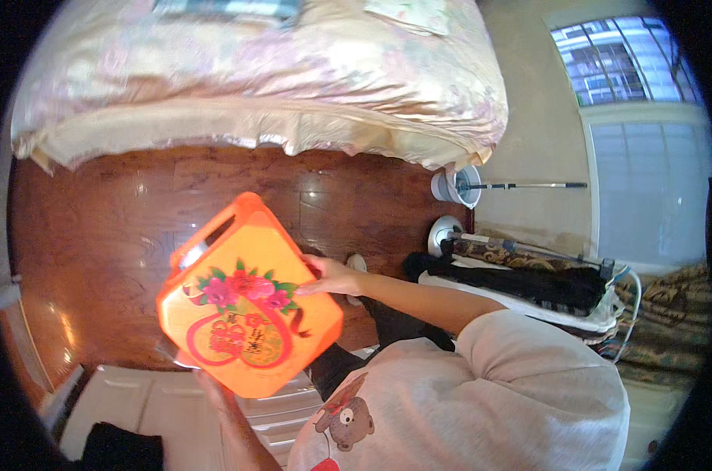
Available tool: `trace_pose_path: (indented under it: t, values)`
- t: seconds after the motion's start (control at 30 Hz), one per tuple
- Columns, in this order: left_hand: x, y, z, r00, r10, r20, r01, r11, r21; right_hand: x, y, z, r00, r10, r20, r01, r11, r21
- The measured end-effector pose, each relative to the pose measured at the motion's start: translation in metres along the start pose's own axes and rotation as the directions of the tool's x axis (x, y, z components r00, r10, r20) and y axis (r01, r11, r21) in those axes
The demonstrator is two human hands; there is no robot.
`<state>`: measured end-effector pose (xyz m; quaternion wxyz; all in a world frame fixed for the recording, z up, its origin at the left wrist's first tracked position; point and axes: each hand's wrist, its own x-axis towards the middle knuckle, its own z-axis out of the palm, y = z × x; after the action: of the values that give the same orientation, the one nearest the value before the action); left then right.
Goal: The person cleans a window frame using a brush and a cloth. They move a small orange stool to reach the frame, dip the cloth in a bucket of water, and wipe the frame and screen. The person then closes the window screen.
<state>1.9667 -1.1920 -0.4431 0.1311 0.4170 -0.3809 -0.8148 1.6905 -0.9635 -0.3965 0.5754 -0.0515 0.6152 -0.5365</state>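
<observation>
An orange plastic stool (309, 321), its seat printed with pink flowers, green leaves and red heart shapes, is held tilted above the wooden floor, seat towards me. My right hand (335, 278) grips its right edge, with the thumb on the seat and the other fingers partly hidden at the side. At the lower left edge, my left hand (214, 385) supports the stool; most of its fingers are hidden behind it. An opening shows in the stool's upper left side. Much of the underside is out of sight.
A bed with a floral cover (273, 76) spans the top. At right stand a bucket (450, 187) with a long-handled tool, a round silver base (441, 235) and dark cloth (526, 285). Pale furniture panels (179, 406) and a black cloth (123, 450) lie below.
</observation>
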Motion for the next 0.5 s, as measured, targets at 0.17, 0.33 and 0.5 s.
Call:
trace_pose_path:
  t: [0.17, 0.33, 0.5]
  values:
    - [-0.038, -0.009, 0.148, 0.994, -0.063, 0.089, 0.055, 0.995, 0.083, -0.128, -0.028, -0.089, 0.985, -0.068, -0.161, 0.089, 0.987, 0.13]
    - [-0.068, -0.02, 0.294, 0.961, -0.242, 0.134, 0.215, 0.959, 0.187, -0.262, -0.036, -0.184, 0.922, -0.143, -0.36, 0.266, 0.908, 0.322]
    - [-0.13, -0.046, 0.453, 0.904, -0.252, 0.344, 0.168, 0.952, 0.257, -0.404, -0.025, -0.276, 0.781, -0.13, -0.611, 0.39, 0.866, 0.314]
